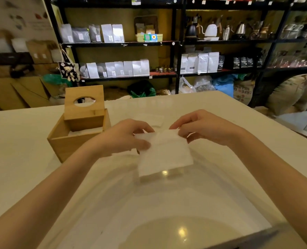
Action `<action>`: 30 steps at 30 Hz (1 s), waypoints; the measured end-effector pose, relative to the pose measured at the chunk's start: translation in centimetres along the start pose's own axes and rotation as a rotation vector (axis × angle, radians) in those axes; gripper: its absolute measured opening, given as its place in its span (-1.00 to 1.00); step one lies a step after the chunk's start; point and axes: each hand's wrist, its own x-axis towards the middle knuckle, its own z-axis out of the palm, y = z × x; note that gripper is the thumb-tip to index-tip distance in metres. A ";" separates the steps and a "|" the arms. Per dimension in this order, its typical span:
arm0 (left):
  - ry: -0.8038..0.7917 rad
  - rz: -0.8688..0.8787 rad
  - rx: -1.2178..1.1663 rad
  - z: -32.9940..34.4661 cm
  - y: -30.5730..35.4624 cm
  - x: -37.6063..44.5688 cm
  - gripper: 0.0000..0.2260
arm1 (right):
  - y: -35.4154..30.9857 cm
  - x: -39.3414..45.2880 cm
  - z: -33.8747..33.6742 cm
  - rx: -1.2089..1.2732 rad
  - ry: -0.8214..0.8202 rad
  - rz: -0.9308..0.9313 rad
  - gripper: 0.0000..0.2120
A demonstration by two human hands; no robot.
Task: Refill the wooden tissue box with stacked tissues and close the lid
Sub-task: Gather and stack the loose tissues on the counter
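The glossy pale tabletop fills the lower half of the frame, and two bare forearms rise from the bottom corners toward the middle. At the centre, both hands hold a white tissue just above the surface. The left hand pinches the tissue's upper left edge, thumb underneath and fingers curled over the top. The right hand pinches the upper right corner between thumb and fingertips. The tissue hangs down from the two grips as a roughly square sheet, with a horizontal fold line near its top, and its lower edge casts a faint shadow on the tabletop below.

Left of centre stands the wooden tissue box, touching the tabletop and just beside the left wrist. Its wooden lid, with an oval hole in it, is not closed: it stands tilted up at the far side of the box, its lower part dropped into the opening. White tissues show inside the box below the lid.

Beyond the hands, a few more flat white tissues lie on the tabletop, blurred. Across the upper frame run black shelves carrying pale pouches, dark bags and kettles. Sacks sit at the right on the floor.
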 end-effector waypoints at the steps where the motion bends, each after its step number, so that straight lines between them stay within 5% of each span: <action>1: 0.004 -0.022 -0.035 -0.2 -0.2 -0.8 -0.80 | 0.0 0.1 0.3 0.014 -0.051 0.008 -0.82; 10: -0.030 -0.189 -0.102 0.2 -4.1 -4.9 -0.89 | 0.5 1.2 5.0 -0.086 -0.321 0.084 -0.92; 30: 0.143 -0.131 0.209 2.8 -6.6 -4.6 -0.83 | 1.8 2.1 6.4 -0.441 -0.148 0.041 -0.93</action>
